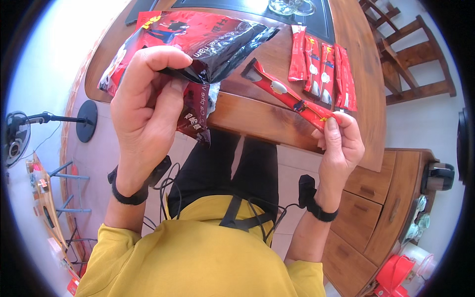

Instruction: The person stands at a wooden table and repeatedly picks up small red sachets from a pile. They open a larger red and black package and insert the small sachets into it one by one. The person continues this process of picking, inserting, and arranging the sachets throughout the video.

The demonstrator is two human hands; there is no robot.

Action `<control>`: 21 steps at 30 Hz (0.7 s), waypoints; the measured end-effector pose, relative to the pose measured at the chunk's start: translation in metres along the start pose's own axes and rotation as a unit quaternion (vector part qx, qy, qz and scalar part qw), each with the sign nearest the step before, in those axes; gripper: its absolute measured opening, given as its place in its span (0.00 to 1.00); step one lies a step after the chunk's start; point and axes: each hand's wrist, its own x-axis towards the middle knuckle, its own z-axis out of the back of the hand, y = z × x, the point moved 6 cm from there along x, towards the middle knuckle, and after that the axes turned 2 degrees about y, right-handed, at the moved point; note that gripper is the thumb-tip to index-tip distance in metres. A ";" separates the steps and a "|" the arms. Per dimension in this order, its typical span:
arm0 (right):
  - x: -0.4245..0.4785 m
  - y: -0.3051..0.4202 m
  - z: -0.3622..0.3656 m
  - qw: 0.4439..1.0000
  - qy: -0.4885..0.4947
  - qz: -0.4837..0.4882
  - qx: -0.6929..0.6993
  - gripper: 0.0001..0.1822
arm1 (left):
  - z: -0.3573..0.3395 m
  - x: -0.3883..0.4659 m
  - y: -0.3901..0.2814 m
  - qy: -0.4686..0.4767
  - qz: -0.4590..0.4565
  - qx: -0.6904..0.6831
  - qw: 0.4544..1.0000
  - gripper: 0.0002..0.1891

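My left hand [146, 89] grips the edge of a large red and black plastic coffee bag [185, 33] between thumb and fingers, over the near edge of the wooden table. The bag is creased, and its inside is hidden from me. In my right hand [341, 137] is one slim red coffee stick sachet [285, 92], pinched at its lower end. Its dark-tipped far end points up and left towards the bag, apart from it. Beyond my right hand several similar sachets [313, 67] lie side by side on the tabletop.
The wooden table [237, 115] holds a dark tray [237, 4] with a clear glass mug [291, 6] at the back. Wooden chairs [412, 55] stand on the right, above a wooden drawer cabinet [362, 208]. On the left are a fan [16, 139] and a round black base [87, 120].
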 end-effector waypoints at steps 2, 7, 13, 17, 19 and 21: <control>-0.003 0.003 0.002 1.000 -0.001 0.000 0.021 0.06 | 0.000 -0.001 0.002 -0.001 0.007 -0.002 1.000 0.15; -0.009 0.012 0.002 0.997 0.047 -0.013 0.063 0.07 | 0.000 0.000 0.001 -0.008 0.009 0.002 1.000 0.14; -0.014 0.018 -0.010 0.992 0.081 -0.027 0.091 0.07 | -0.001 -0.001 0.002 -0.010 0.013 -0.005 1.000 0.14; -0.015 0.015 -0.024 0.989 0.109 -0.030 0.094 0.07 | -0.001 0.000 0.001 -0.010 0.017 0.000 1.000 0.14; -0.015 0.016 -0.032 0.989 0.119 -0.029 0.088 0.06 | -0.001 0.000 0.001 -0.013 0.011 -0.008 1.000 0.14; -0.015 0.016 -0.040 0.988 0.128 -0.024 0.085 0.06 | -0.001 0.000 0.000 -0.013 0.010 -0.011 1.000 0.14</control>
